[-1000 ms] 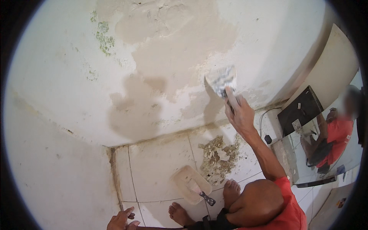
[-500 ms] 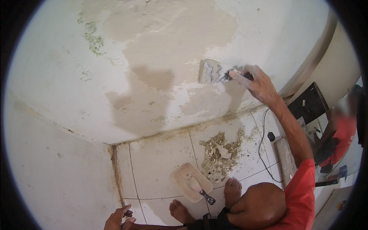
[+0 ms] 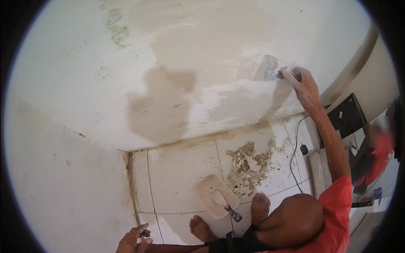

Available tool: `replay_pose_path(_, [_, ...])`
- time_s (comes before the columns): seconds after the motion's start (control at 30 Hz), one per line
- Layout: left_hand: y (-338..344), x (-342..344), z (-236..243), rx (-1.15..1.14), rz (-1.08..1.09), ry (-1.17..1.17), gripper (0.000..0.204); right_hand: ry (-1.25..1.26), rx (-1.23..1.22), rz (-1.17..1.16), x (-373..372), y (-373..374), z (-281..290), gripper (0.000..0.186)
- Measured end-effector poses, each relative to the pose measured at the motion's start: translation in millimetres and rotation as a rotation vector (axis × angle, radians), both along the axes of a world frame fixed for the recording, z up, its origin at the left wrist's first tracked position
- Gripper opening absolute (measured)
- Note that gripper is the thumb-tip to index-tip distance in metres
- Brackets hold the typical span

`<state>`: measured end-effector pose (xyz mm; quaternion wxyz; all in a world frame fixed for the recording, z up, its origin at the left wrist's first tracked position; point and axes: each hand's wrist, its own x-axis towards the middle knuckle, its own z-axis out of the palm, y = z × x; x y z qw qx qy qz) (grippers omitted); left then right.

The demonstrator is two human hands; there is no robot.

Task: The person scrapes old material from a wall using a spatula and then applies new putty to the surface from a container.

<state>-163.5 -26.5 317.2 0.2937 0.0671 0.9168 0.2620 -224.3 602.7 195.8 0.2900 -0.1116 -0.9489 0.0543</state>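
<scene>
My right hand (image 3: 307,87) is closed round the dark handle of a wide putty knife (image 3: 266,68). Its blade lies against the white wall (image 3: 316,50), at the right side of a large beige patch (image 3: 211,38) of smeared filler. Down at the lower left, my left hand (image 3: 134,240) is open beside the side wall, fingers loosely bent and apart, with nothing in it. Between my feet and the wall stands a pale rectangular tub (image 3: 204,189) with filler smears. A second, smaller putty knife (image 3: 232,212) rests in it, its dark handle over the rim.
Broken plaster rubble (image 3: 249,166) lies heaped on the white floor tiles (image 3: 181,168). A black cable (image 3: 292,158) runs to its right, near a small black block (image 3: 303,149). Farther right stand a dark panel (image 3: 346,114) and a person in red (image 3: 379,156).
My right hand has drawn the putty knife to the right along the wall, its blade now slightly blurred. The whole view has shifted a little. My left hand stays low and empty.
</scene>
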Motion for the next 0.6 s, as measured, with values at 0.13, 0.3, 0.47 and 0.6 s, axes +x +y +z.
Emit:
replay_pose_path(0.13, [-11,12,-2,0.043,0.053,-0.002,0.044,0.082,0.359,-0.041,62,35,-9,0.051])
replay_pose_path(0.3, [-25,8,-1,0.002,-0.011,0.065,0.042,0.287,0.188,-0.075,74,-18,-32,0.055])
replay_pose_path(0.47, [-31,2,-5,0.006,-0.055,0.091,0.042,0.477,-0.228,-0.068,3,-123,-11,0.055])
replay_pose_path(0.6, [-24,0,-5,0.011,-0.045,0.055,0.042,0.415,-0.197,-0.062,-34,-146,-40,0.062])
